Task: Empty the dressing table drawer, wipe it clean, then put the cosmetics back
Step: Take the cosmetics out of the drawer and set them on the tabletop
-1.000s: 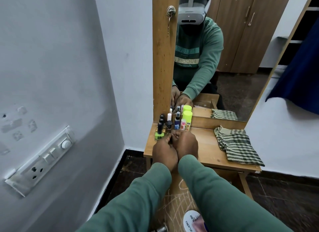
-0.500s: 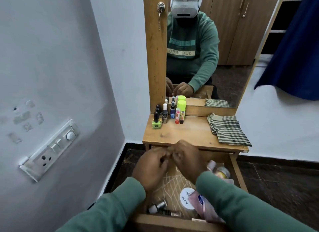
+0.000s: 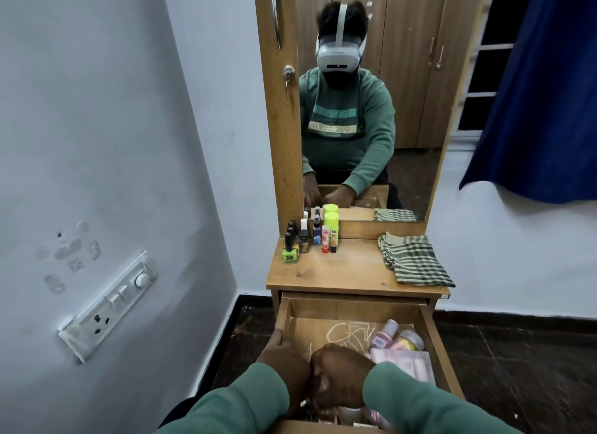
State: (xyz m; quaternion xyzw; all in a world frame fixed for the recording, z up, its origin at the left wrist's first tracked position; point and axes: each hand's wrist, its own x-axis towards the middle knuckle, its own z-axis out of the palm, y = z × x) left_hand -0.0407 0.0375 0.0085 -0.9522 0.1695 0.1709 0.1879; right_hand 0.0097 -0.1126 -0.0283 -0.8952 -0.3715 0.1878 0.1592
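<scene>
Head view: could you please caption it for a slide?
Both hands reach into the open drawer; cosmetics and a folded cloth sit on top.

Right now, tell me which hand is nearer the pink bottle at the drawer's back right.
Right. The right hand is down inside the drawer, just forward-left of the pink bottle. The left hand sits further away, against the drawer's left wall.

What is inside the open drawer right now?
In the drawer: a pink bottle, a round jar, a pink pouch. Both hands cover the front part.
</scene>
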